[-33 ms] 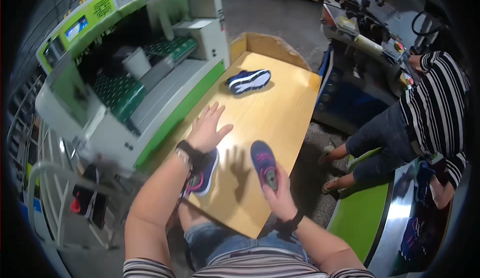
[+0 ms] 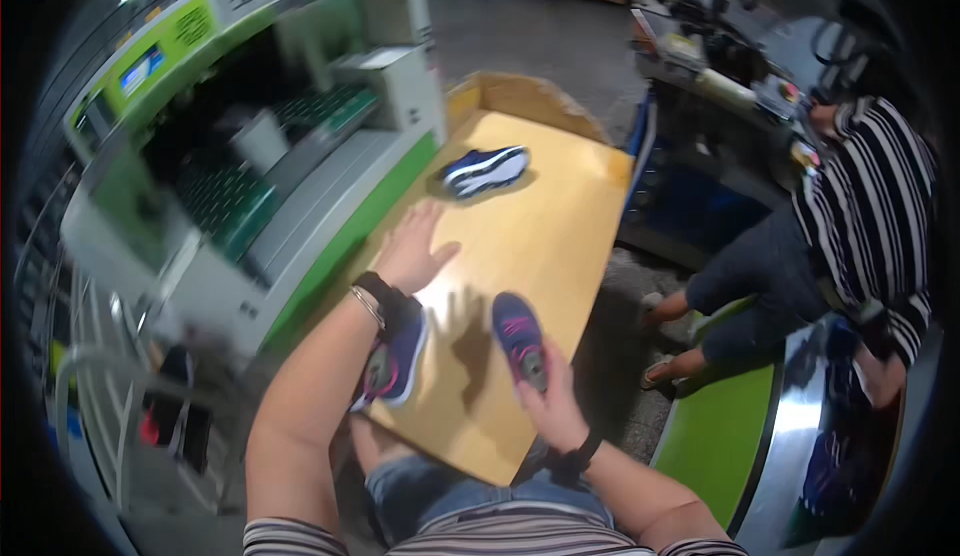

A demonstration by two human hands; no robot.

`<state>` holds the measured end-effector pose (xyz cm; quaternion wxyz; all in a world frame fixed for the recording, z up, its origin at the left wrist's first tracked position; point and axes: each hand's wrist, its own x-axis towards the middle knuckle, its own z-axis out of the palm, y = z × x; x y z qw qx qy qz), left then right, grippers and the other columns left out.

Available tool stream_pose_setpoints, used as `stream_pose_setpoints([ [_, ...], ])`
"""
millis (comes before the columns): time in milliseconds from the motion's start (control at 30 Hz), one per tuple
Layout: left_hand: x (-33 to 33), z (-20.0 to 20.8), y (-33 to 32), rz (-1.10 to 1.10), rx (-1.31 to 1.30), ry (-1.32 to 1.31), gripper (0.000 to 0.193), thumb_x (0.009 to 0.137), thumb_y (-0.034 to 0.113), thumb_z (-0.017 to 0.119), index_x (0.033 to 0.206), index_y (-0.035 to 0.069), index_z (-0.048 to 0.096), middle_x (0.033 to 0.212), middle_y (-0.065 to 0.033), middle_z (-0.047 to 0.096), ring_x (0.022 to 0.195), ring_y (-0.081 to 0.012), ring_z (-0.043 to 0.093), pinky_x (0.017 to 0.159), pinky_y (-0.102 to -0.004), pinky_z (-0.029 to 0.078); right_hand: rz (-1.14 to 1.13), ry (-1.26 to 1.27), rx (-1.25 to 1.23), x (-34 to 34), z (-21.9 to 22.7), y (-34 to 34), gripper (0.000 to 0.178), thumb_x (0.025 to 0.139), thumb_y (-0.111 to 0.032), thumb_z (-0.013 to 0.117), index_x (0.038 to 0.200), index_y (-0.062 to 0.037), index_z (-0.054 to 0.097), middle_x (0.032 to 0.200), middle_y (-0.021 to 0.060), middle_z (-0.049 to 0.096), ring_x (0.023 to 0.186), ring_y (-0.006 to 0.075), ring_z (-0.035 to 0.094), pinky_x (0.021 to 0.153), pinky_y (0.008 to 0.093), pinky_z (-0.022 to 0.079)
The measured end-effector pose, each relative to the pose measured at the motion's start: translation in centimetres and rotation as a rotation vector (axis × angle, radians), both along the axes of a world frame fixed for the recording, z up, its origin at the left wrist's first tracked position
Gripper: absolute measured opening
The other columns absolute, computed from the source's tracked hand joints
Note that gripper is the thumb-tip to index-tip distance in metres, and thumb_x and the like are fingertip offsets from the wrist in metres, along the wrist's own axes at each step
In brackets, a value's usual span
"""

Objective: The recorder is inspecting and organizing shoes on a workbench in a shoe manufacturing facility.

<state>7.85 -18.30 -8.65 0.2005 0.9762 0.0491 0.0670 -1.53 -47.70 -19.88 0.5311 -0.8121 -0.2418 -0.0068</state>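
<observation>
My right hand (image 2: 556,408) grips a dark blue and purple sneaker (image 2: 515,324) by its heel, with the fingers at the opening. This shoe has pink laces, its toe points away from me, and something grey shows in its opening. Spread fingers and a raised thumb leave my left hand (image 2: 410,248) open and empty over the left side of the wooden table (image 2: 545,241). Below that wrist stands a second sneaker (image 2: 403,361) with pink trim and a white sole, partly hidden by my forearm. At the far end a third sneaker (image 2: 486,172) lies on its side, its white sole toward me.
A white and green machine (image 2: 385,191) with perforated green plates adjoins the table's left side. Cardboard (image 2: 530,89) borders the far edge. To the right, a person in a striped shirt (image 2: 868,206) stands by a green-topped surface (image 2: 715,436), with more dark shoes (image 2: 830,466) nearby.
The whole view has shifted slightly, so the table and machine sit a little further left. Both hands keep the same pose, and the sneaker stays in my right hand.
</observation>
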Motion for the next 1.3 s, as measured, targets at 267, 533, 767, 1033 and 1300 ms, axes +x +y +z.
stream_pose_setpoints([
  [267, 16.7, -9.0, 9.4, 0.164, 0.374, 0.123, 0.072, 0.093, 0.035, 0.063, 0.150, 0.005, 0.032, 0.152, -0.0221, 0.039, 0.138, -0.0387, 0.041, 0.112, -0.0483, 0.037, 0.060, 0.002, 0.040, 0.1, 1.2, 2.3, 0.067, 0.095, -0.024, 0.062, 0.151, -0.0044, 0.031, 0.148, 0.0257, 0.037, 0.134, 0.0435, 0.039, 0.112, 0.0470, 0.033],
  [533, 16.3, -6.1, -2.9, -0.130, 0.394, -0.185, 0.083, 0.081, 0.009, 0.075, 0.151, 0.006, 0.033, 0.148, -0.0197, 0.043, 0.133, -0.0375, 0.045, 0.116, -0.0524, 0.029, 0.030, 0.090, 0.041, 0.0, 1.3, -0.1, 0.067, 0.098, -0.022, 0.056, 0.155, -0.0079, 0.023, 0.153, 0.0235, 0.028, 0.141, 0.0405, 0.031, 0.115, 0.0479, 0.027],
  [767, 16.8, -12.9, 1.0, -0.215, -0.494, -0.051, 0.086, 0.076, -0.003, 0.068, 0.152, 0.005, 0.029, 0.144, -0.0198, 0.044, 0.134, -0.0318, 0.043, 0.114, -0.0378, 0.032, 0.020, 0.078, 0.076, -0.4, 0.6, 0.3, 0.069, 0.097, -0.019, 0.057, 0.156, -0.0105, 0.022, 0.153, 0.0243, 0.027, 0.141, 0.0413, 0.030, 0.116, 0.0482, 0.027],
  [1033, 1.9, -6.6, 2.1, 0.164, -1.296, 0.204, 0.072, 0.084, -0.001, 0.069, 0.145, 0.012, 0.033, 0.131, -0.0142, 0.055, 0.115, -0.0293, 0.060, 0.094, -0.0460, 0.054, -0.010, -0.142, 0.158, 0.1, -2.6, 2.7, 0.079, 0.087, -0.015, 0.068, 0.153, -0.0065, 0.026, 0.147, 0.0267, 0.038, 0.125, 0.0429, 0.046, 0.108, 0.0462, 0.037],
  [1300, -4.5, 9.6, 9.9, 0.273, -1.245, -0.420, 0.075, 0.084, 0.009, 0.075, 0.145, 0.007, 0.032, 0.125, -0.0140, 0.056, 0.107, -0.0287, 0.062, 0.086, -0.0461, 0.058, -0.048, 0.095, 0.105, 0.1, 0.4, 0.2, 0.081, 0.079, -0.007, 0.076, 0.148, 0.0025, 0.034, 0.141, 0.0246, 0.046, 0.130, 0.0377, 0.048, 0.110, 0.0419, 0.038],
])
